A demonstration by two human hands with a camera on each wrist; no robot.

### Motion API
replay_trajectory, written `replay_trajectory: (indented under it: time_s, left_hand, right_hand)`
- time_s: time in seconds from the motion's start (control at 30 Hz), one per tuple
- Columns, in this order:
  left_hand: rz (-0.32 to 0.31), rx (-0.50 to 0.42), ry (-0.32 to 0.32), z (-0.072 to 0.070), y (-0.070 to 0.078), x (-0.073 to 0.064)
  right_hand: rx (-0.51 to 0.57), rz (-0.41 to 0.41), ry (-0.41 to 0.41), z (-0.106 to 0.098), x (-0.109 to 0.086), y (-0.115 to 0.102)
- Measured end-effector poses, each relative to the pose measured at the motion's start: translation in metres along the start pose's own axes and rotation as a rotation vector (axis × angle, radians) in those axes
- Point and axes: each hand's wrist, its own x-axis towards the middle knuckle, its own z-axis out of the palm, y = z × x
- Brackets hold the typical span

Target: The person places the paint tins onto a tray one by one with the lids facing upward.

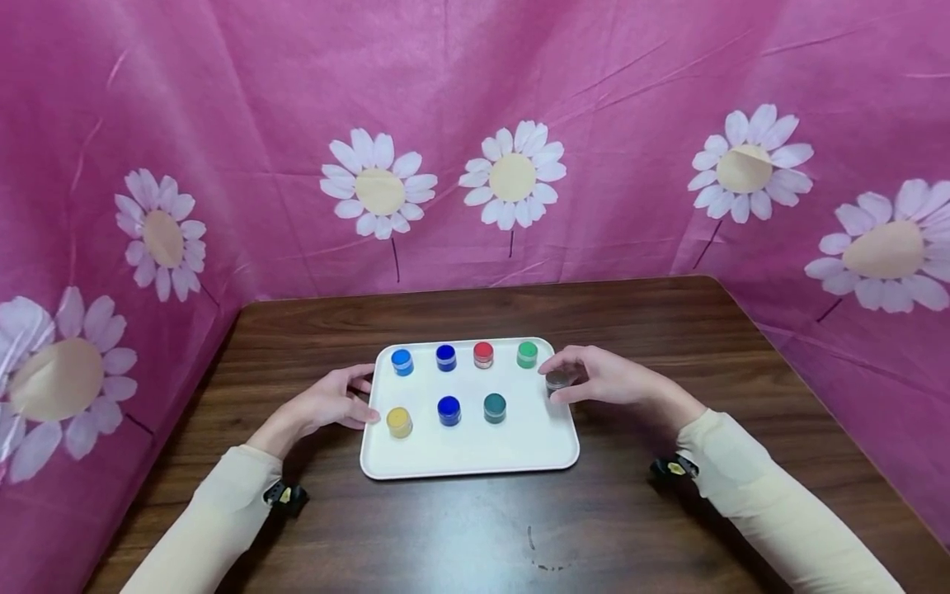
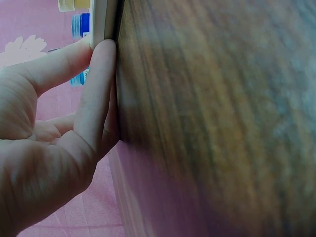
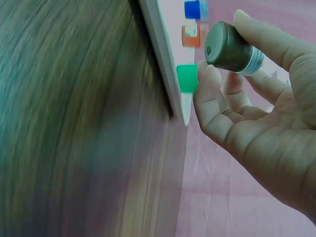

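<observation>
A white tray (image 1: 460,455) lies on the table with small paint jars on it. My left hand (image 1: 330,402) pinches the tray's left rim, thumb on top and fingers under the edge, as the left wrist view shows. Over the tray's right end, my right hand (image 1: 604,379) holds a dark brown paint jar (image 3: 228,47) between thumb and fingertips. That jar is tilted and its base faces the right wrist camera. Nearest to it stands a green jar (image 1: 527,355). The back row also has a red jar (image 1: 483,355), a dark blue jar (image 1: 446,357) and a light blue jar (image 1: 402,361).
The front row has a yellow jar (image 1: 399,422), another dark blue jar (image 1: 449,410) and a teal jar (image 1: 495,407). Under the tray is a brown wood-grain table (image 1: 631,528). Pink cloth (image 1: 594,74) with white daisies surrounds its back and sides.
</observation>
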Motion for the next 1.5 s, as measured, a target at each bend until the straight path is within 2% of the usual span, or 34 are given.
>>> replay_trajectory:
  time_s: [0.17, 0.5, 0.8, 1.03, 1.3, 1.5]
  left_hand:
    - [-0.001, 0.0, 0.006, -0.002, 0.001, -0.001]
    - [-0.016, 0.008, 0.003, 0.001, 0.002, 0.0]
    - [-0.008, 0.015, 0.019, -0.002, 0.003, -0.002]
    - [-0.004, 0.006, 0.017, 0.001, 0.002, -0.001]
    - [0.011, 0.007, 0.009, 0.002, 0.0, 0.0]
    - [0.006, 0.019, 0.006, 0.001, 0.001, 0.0]
  right_hand:
    - [-0.041, -0.079, -0.008, 0.008, 0.01, -0.007]
    - [0.011, -0.148, -0.095, 0.023, 0.021, -0.004]
    - [-0.021, -0.139, -0.112, 0.025, 0.026, -0.009]
    - [-0.042, -0.142, -0.133, 0.026, 0.025, -0.004]
    - [-0.089, -0.153, -0.111, 0.027, 0.023, 0.002]
    - [-0.073, -0.146, -0.104, 0.027, 0.02, 0.001]
